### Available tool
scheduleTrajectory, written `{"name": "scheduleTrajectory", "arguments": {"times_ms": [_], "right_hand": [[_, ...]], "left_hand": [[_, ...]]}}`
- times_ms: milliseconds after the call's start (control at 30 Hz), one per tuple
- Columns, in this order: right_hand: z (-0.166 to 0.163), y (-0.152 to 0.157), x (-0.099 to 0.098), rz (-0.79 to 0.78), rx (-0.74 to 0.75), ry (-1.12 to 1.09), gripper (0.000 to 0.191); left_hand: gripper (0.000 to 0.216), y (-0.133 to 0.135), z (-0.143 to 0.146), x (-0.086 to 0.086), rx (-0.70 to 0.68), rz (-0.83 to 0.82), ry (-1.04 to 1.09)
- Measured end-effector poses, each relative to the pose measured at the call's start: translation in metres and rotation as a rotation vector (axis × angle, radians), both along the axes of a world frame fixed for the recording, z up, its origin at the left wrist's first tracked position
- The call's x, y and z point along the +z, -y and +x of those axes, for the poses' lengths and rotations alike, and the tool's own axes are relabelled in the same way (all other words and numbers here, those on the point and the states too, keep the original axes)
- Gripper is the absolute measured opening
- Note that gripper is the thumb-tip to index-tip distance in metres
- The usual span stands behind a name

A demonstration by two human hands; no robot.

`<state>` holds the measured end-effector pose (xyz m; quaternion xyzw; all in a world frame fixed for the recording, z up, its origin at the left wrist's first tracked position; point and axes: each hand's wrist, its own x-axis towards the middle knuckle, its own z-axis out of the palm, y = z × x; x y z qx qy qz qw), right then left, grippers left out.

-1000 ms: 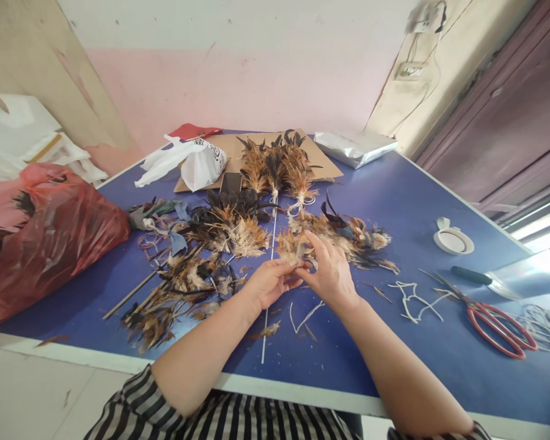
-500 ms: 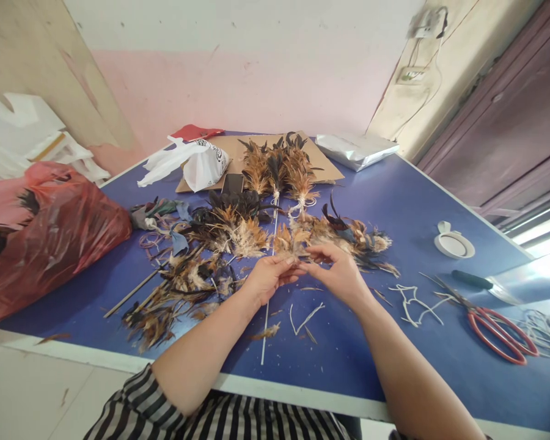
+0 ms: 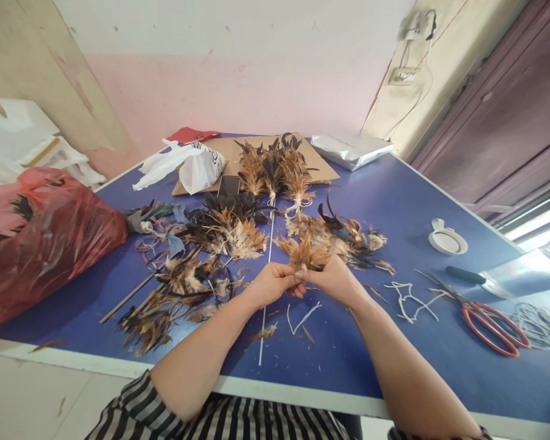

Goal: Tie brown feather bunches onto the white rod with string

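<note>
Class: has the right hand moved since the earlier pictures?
Yes: the right hand drew back off the feather pile, toward the left hand by the white line.

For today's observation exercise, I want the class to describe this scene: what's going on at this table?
A person pinches a small feather bunch by its quill ends, left hand and right hand meeting over the blue table. Loose feathers lie heaped left of and behind it. Tied bundles rest on cardboard at the far end; red-handled scissors and white string scraps lie to the right.
</note>
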<state>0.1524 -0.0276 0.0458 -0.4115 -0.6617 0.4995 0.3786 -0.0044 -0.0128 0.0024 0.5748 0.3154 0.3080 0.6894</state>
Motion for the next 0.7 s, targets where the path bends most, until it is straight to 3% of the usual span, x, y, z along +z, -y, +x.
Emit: {"name": "scheduleTrajectory", "arguments": {"times_ms": [367,700], "right_hand": [[-0.001,-0.006,-0.016,0.045,-0.142,-0.034,0.01],[-0.009,-0.001,-0.01,-0.006,-0.099,-0.042,0.014]], "left_hand": [[0.037,0.008,0.009,0.003,0.108,-0.137,0.107],[0.03,0.001,0.002,-0.001,0.102,-0.001,0.002]]}}
